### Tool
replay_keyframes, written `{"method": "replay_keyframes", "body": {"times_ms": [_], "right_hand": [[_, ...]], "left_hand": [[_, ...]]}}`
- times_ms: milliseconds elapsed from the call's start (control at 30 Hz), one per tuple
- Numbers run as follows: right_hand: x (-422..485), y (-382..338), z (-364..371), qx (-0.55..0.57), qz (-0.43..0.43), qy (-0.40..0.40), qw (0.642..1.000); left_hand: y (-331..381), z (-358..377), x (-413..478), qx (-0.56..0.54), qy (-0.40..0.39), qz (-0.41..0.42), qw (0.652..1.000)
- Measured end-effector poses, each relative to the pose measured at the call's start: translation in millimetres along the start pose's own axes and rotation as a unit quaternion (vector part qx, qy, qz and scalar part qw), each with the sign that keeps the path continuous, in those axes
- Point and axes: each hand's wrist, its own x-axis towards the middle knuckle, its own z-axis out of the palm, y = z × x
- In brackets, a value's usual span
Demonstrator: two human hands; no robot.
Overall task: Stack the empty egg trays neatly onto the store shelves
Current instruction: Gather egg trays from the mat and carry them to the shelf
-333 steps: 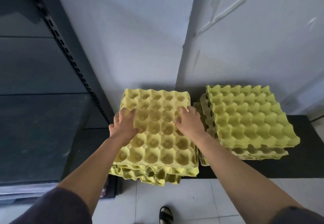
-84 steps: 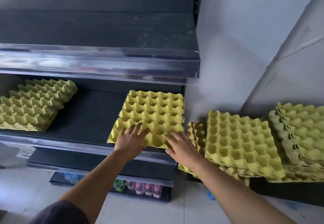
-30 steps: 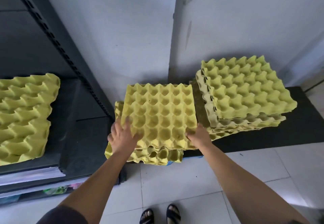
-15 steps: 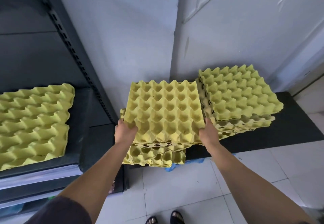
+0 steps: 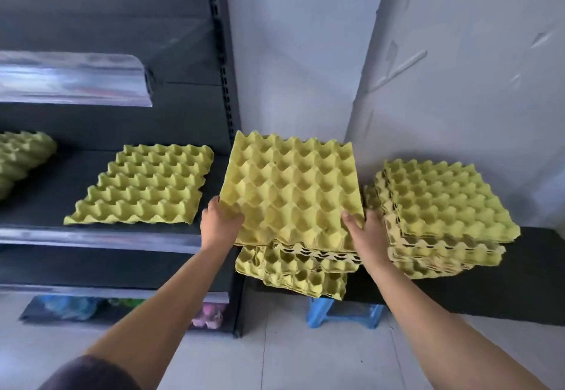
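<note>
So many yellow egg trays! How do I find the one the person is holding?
Find the dark shelf unit's upright post. Just right of it, the left hand and right hand grip one egg tray above a messy pile. It alone is held and tilted; every other tray lies untouched.

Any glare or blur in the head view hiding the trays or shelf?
Head view: bright glare on the upper shelf's metal lip; wide-angle bending toward the edges; far-left tray stack soft and cut off; held tray, left hand and right hand sharp.
</note>
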Motion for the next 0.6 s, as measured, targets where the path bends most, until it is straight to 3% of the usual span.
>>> {"method": "replay_keyframes", "body": {"times_ms": [267, 600], "right_hand": [[-75, -38, 48, -0.037, -0.079, -0.088, 0.992], [-151, -135, 182, -0.066, -0.184, -0.215, 0.957]], "left_hand": [[-68, -100, -86, -0.031, 0.114, -0.081, 0.99], [-160, -250, -122, -0.11, 0.263, -0.149, 0.947]]}}
